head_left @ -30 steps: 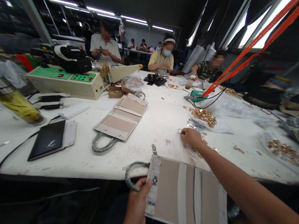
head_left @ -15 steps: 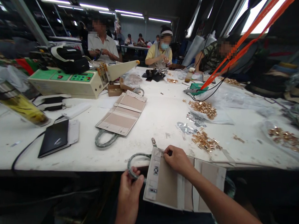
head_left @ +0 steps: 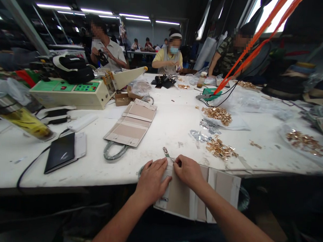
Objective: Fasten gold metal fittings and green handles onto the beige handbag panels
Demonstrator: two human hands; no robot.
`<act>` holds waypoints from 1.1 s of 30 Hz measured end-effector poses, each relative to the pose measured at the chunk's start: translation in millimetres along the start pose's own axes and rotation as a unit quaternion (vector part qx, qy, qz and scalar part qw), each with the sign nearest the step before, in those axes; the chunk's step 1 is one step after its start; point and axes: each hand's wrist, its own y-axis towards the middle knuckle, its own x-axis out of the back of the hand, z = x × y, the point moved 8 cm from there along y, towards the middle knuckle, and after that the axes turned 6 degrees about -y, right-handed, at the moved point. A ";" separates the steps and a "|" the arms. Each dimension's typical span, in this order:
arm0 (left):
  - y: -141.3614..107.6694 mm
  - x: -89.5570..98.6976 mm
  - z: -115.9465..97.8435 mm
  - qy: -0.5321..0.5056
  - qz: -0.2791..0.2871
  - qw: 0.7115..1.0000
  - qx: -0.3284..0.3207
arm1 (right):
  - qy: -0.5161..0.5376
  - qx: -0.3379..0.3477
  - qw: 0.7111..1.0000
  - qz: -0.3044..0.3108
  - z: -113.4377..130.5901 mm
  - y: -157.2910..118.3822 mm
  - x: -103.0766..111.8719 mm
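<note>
An unfolded handbag body [head_left: 182, 197], beige inside with pale edges, lies partly over the table's front edge. My left hand [head_left: 152, 179] rests flat on its left end, fingers stretched and together, covering most of the plate there. My right hand [head_left: 190, 172] is closed in a pinch at the top edge, close to the left fingertips; what it pinches is too small to make out. A strap with a metal end [head_left: 165, 152] sticks out beyond the top edge. A wrapped handle [head_left: 244, 198] shows at the right end, and another is mostly hidden by my left hand.
A second bag body [head_left: 133, 125] with wrapped handles lies ahead. Gold metal fittings [head_left: 221, 149] and silver plates [head_left: 199, 136] are piled to the right. Left are a black wallet-like piece [head_left: 60, 153], a bottle [head_left: 25, 118] and a green-topped machine [head_left: 69, 92]. Several people sit across the table.
My left hand has let go of the looped handle and moved up onto the left end of the bag body. My right hand stays near the top edge. The view has shifted slightly.
</note>
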 end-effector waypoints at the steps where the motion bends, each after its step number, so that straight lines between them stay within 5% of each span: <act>1: 0.1 1.8 1.4 -0.007 0.000 1.000 -0.001 | -0.005 -0.008 1.000 0.005 0.2 1.2 -0.7; 16: -1.5 2.2 2.7 -0.011 -0.010 0.999 -0.032 | -0.018 0.013 0.998 0.062 14.9 19.5 -0.8; 19: -1.9 3.2 6.4 -0.031 -0.011 0.999 -0.021 | 0.100 0.009 0.986 0.130 7.9 22.7 0.7; 23: -0.9 3.0 10.7 -0.065 -0.010 0.998 0.000 | 0.257 -0.008 0.927 0.273 8.0 21.0 -10.5; 33: 3.5 1.2 19.7 -0.091 -0.033 0.995 0.034 | 0.173 0.012 0.921 0.347 13.0 37.2 -15.9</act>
